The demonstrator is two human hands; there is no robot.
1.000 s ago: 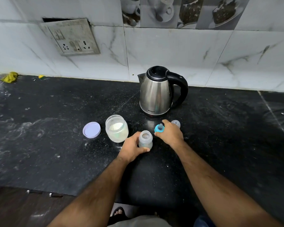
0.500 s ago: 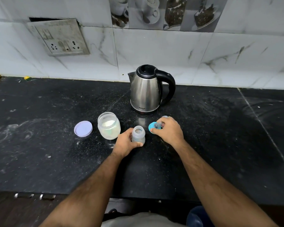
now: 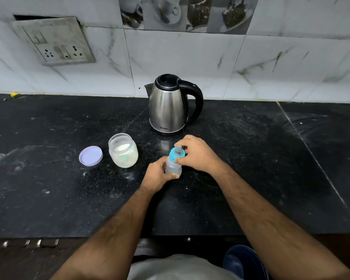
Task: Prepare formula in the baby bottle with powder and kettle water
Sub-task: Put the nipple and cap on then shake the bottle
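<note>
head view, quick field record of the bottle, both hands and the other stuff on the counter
bottle: baby bottle upright on the counter
cap: blue teat cap on the bottle's mouth
left hand: left hand grips the bottle body
right hand: right hand holds the teat cap
powder: jar open, left of the bottle
lid: purple lid flat, left of the jar
kettle: kettle behind, lid shut

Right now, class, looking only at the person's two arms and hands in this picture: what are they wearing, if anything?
Both forearms are bare up to the bottom edge of the picture: no sleeves show. The left hand and the right hand wear no gloves. No watch, bracelet or band shows at either wrist, and no ring is visible on the fingers that can be seen. Both forearms are hairy.
</note>
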